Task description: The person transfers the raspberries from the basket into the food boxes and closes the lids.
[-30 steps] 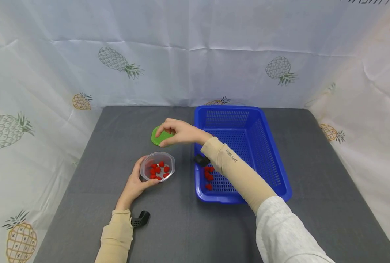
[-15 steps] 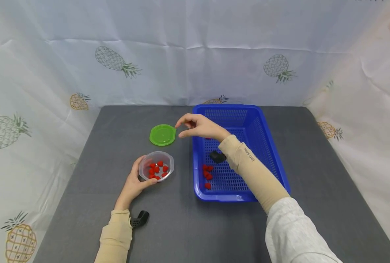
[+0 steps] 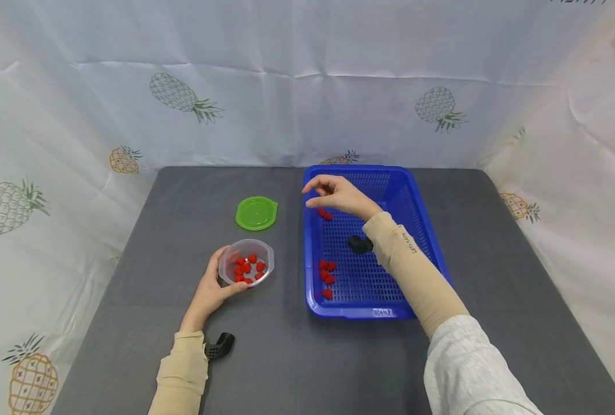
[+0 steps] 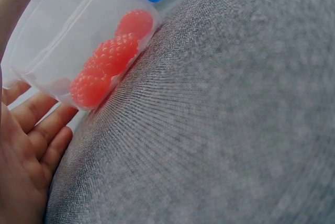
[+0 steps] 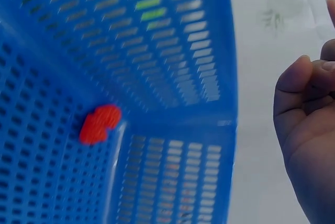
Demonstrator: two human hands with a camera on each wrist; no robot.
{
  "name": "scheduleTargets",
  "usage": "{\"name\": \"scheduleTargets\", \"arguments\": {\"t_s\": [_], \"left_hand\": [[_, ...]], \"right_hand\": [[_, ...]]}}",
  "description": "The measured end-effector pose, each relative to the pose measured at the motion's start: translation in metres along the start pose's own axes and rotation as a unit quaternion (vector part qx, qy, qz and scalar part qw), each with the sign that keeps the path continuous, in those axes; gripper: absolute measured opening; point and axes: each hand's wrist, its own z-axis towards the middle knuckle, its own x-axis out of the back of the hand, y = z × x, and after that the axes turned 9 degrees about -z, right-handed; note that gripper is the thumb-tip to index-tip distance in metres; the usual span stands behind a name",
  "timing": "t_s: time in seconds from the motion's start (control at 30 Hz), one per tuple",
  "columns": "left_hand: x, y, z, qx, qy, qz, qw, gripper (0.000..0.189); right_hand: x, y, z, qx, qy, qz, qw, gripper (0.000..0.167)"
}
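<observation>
Plastic bowl [image 3: 242,248] of red berries [image 3: 247,268] within left grip [image 3: 211,291], between thumb [image 3: 237,287] and fingers [image 4: 52,125]

- Blue basket [image 3: 348,312]: one, at the far edge of the worktop [image 3: 297,369]
- Red berries in it: seven visible, two [image 3: 328,216] toward its far left corner, five [image 3: 329,279] toward its near left corner
- Clear bowl [image 3: 242,248]: one
- Berries inside [image 3: 252,258]: about eight, some overlapping, exact count uncertain
- Green lid [image 3: 256,213]: one
- Hands: two, left [image 3: 215,291] and right [image 3: 340,195]
</observation>
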Motion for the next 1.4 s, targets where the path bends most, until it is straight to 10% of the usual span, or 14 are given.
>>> {"name": "scheduleTargets", "arguments": {"t_s": [0.5, 1.4], "left_hand": [[0.002, -0.009, 0.000, -0.007, 0.002, 0.002, 1.0000, 0.089], [-0.001, 0.014, -0.005, -0.019, -0.009, -0.011, 0.9997, 0.085]], "right_hand": [[0.003, 0.073, 0.010, -0.084, 0.036, 0.006, 0.9958, 0.039], [-0.004, 0.125, 0.010, -0.185, 0.004, -0.119, 0.9755, 0.025]]}}
